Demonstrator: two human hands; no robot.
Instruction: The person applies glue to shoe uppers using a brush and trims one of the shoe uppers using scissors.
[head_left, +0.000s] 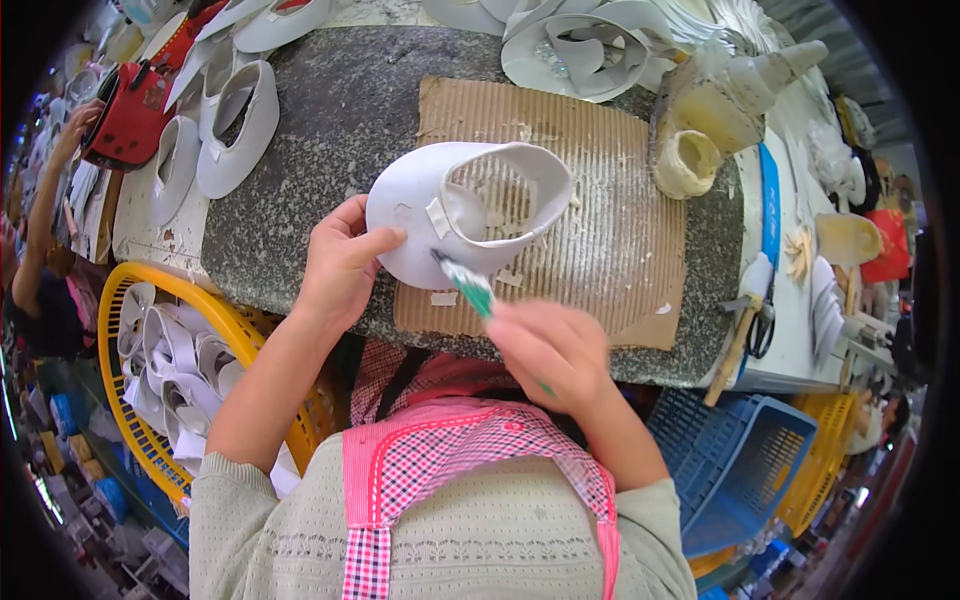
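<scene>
My left hand [339, 262] grips the left edge of a white shoe upper [415, 240], thumb on top and fingers underneath. The piece has a rounded closed front and a large oval opening, with a small white tab at the opening's edge. My right hand [553, 352], slightly blurred, is closed around a green-handled brush [474, 286]. The brush's tip touches or hovers just over the upper's near side; I cannot tell which. Beneath lies a corrugated cardboard sheet [630, 240] spotted with dried white residue.
A crusted glue container [700, 110] stands at the back right, scissors [762, 325] at the right edge. More white uppers [238, 140] lie at the back left. A yellow basket [118, 330] of uppers is at lower left, blue crates [735, 460] at lower right. Another person's arm [45, 205] shows far left.
</scene>
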